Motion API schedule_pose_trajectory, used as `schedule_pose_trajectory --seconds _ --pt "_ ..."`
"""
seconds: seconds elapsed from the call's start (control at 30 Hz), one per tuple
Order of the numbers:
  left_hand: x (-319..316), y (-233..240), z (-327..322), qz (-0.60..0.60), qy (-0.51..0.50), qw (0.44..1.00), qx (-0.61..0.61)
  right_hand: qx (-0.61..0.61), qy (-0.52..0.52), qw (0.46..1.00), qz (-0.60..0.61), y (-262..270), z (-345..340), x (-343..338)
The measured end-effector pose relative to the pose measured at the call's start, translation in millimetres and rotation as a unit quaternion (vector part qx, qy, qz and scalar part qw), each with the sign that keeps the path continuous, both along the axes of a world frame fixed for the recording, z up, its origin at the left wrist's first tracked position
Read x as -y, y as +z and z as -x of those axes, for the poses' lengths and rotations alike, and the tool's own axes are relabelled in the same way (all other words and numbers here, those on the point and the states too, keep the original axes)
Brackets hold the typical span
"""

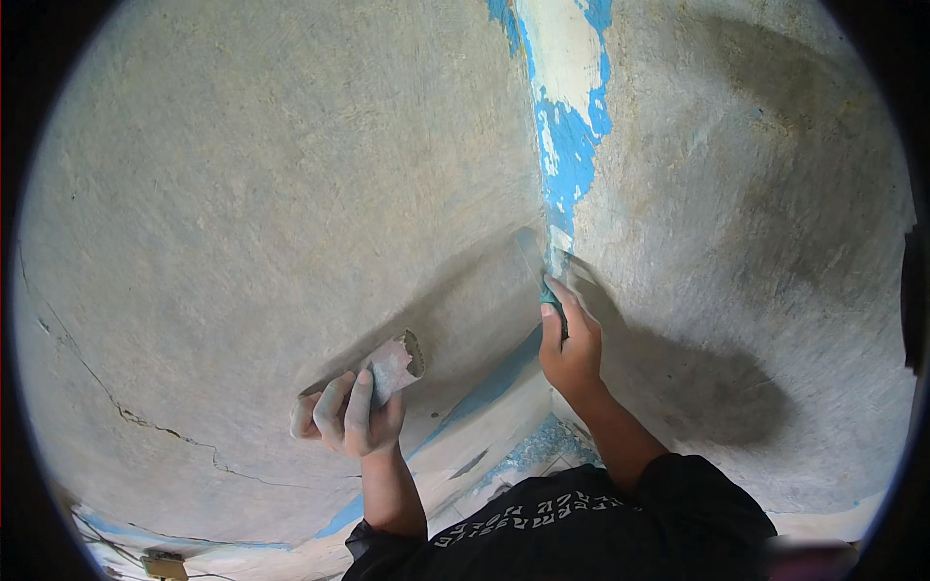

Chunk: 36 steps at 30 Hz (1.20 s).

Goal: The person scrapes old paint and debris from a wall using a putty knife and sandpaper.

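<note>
My right hand (572, 340) grips a scraper by its green handle (549, 294). The scraper's thin flat blade (531, 250) points up and lies close to the inside corner of two walls, just left of a strip of blue paint (570, 152) that has pale patches in it. Lower and to the left, my dusty left hand (349, 414) is closed around a short tube of rolled paper (396, 369), whitish and pinkish, with a ragged edge at its open end. From this view I cannot tell whether that hand touches the wall.
Bare grey plaster covers the left wall (276, 181) and right wall (697, 218). A crack (167, 432) crosses the lower left. Blue flakes (552, 443) lie on the tiled floor in the corner. An electrical box (164, 565) with wires sits at bottom left.
</note>
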<state>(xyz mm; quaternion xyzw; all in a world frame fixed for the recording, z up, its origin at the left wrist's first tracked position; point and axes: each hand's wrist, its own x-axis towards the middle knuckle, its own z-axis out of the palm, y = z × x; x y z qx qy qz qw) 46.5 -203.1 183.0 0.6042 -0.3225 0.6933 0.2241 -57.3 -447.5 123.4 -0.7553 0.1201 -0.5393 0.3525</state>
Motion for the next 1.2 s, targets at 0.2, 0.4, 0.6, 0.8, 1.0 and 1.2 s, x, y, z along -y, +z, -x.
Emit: schedule_pose_trajectory --seconds 0.2,0.4,0.6,0.8,1.0,1.2 --pt "-1 0 1 -0.007 -0.001 1.0 -0.015 0.0 -0.012 0.999 -0.03 -6 -7 9" --pt "0 1 -2 -0.016 0.007 1.0 -0.002 0.01 -0.022 1.0 -0.017 7 -5 9" --pt "-1 3 -1 -0.017 0.017 1.0 -0.005 0.026 -0.027 0.999 -0.02 12 -13 15" --pt "0 1 1 -0.014 0.004 1.0 -0.002 0.016 -0.018 0.999 -0.026 0 -8 7" --pt "2 0 -1 -0.004 0.008 1.0 -0.017 0.026 -0.03 0.999 -0.028 2 -12 1" --pt "4 12 7 -0.027 0.008 0.999 -0.014 0.027 -0.012 0.999 -0.015 37 -21 12"
